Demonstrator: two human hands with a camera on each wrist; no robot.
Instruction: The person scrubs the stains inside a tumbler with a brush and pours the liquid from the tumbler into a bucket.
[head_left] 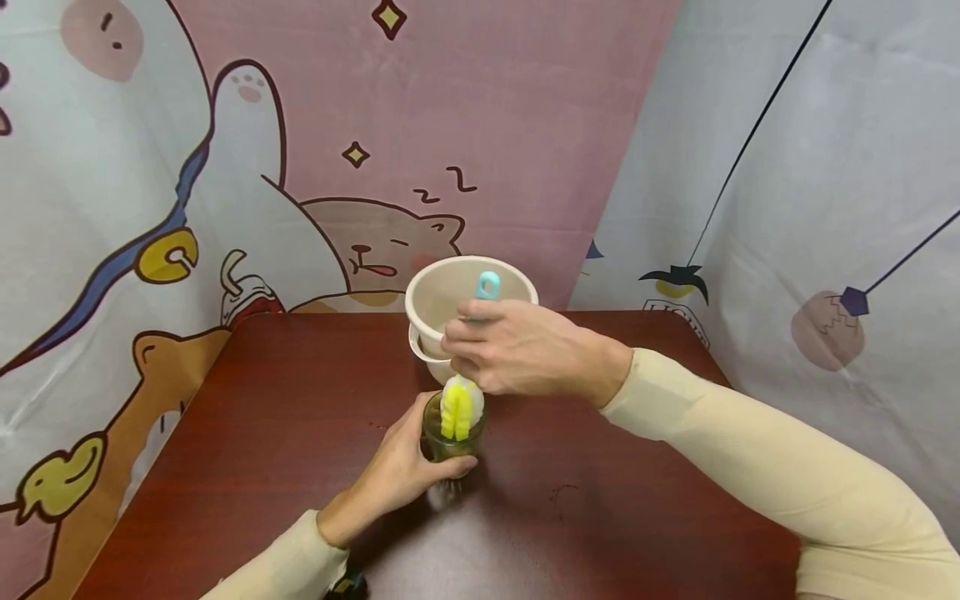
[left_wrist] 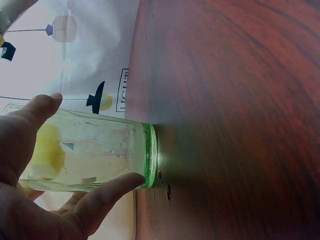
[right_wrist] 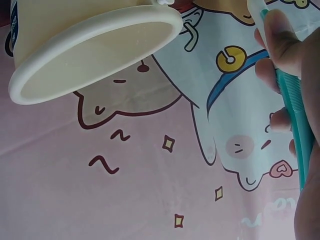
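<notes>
A clear greenish drinking glass (head_left: 453, 452) is held by my left hand (head_left: 408, 458), with fingers and thumb around its sides. In the left wrist view the glass (left_wrist: 95, 150) shows water drops, and its base is close to the table. My right hand (head_left: 528, 346) grips the teal handle (right_wrist: 295, 120) of a bottle brush, whose loop end (head_left: 488, 285) points up past the fingers. The yellow and white sponge head (head_left: 461, 408) sits in the mouth of the glass. Through the glass wall the yellow sponge (left_wrist: 47, 150) looks blurred.
Just behind the hands stands a cream bucket (head_left: 431, 292), partly covered by my right hand. The dark red wooden table (head_left: 300, 417) has a few wet marks. Cartoon-printed cloth (head_left: 525, 125) hangs around it. A small dark object (head_left: 348, 586) lies by my left sleeve.
</notes>
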